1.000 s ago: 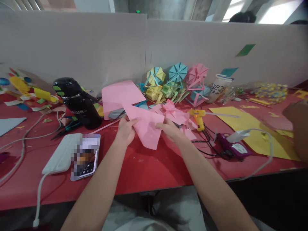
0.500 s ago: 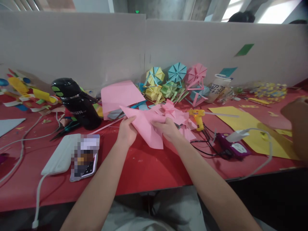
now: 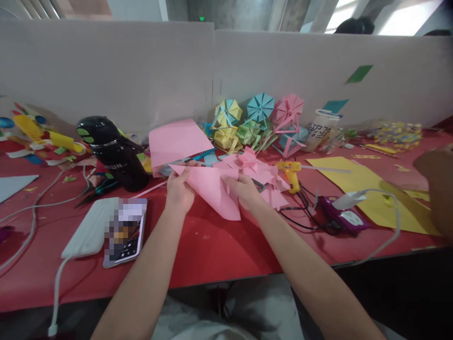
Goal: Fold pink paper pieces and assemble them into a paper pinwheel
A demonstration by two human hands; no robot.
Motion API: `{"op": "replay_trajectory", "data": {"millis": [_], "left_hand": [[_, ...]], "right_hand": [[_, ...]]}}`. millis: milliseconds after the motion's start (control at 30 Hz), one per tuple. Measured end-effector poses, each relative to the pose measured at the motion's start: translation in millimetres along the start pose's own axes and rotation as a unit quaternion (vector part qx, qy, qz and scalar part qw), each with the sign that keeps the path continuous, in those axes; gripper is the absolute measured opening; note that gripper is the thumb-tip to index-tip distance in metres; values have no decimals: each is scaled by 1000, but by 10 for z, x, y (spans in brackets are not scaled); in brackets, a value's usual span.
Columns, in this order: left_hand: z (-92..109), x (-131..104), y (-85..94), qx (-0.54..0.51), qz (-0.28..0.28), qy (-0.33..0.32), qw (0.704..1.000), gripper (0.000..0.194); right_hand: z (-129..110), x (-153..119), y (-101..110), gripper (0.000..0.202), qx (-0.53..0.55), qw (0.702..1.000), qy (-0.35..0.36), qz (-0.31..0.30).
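Note:
Between my hands a pink paper sheet (image 3: 215, 189) is held above the red table (image 3: 212, 250), one pointed corner hanging toward me. My left hand (image 3: 180, 189) grips its left side, thumb on top and fingers behind. My right hand (image 3: 244, 189) pinches its right part, thumb on the face, the other fingers mostly hidden. Just beyond lie folded pink paper pieces (image 3: 249, 160), close to my right hand. A larger pink sheet (image 3: 177, 141) leans farther back on the left.
Left are a black bottle (image 3: 118, 158), a white power bank (image 3: 92, 226) and a phone (image 3: 127, 231). Paper umbrellas (image 3: 261, 107) stand behind. Right are a yellow glue gun (image 3: 291, 174), a purple power strip (image 3: 343, 217), yellow paper (image 3: 375, 193) and another person's arm (image 3: 437, 184).
My left hand has shifted slightly left, its fingers reaching behind the paper. The sheet now looks flatter, its top edge straighter, its left corner farther left. My right hand has barely moved.

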State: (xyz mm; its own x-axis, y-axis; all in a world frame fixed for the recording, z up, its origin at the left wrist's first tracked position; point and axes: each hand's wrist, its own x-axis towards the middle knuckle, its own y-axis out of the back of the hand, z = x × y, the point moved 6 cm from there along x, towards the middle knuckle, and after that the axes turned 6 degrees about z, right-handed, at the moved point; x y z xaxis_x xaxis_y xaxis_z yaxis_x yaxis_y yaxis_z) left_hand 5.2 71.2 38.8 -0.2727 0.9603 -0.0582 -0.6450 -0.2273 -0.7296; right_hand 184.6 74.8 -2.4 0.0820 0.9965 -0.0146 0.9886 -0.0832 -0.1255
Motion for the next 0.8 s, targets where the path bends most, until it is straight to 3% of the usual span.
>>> {"op": "replay_trajectory", "data": {"millis": [200,333,633,800], "left_hand": [[5,-33,-48,-3,-17,-2,1000,23],[-12,-44,-72,8,-43,-3,999,25],[-1,-27,-56,30,-30,-31,999,20],[11,-28,-53,29,-32,-42,998,21]], "right_hand": [[-80,-52,19,29,54,997,-51,-2],[-128,-67,1,35,80,995,-60,-22],[-211,-9,36,38,36,997,70,16],[-301,-60,27,39,-2,995,97,8]]}}
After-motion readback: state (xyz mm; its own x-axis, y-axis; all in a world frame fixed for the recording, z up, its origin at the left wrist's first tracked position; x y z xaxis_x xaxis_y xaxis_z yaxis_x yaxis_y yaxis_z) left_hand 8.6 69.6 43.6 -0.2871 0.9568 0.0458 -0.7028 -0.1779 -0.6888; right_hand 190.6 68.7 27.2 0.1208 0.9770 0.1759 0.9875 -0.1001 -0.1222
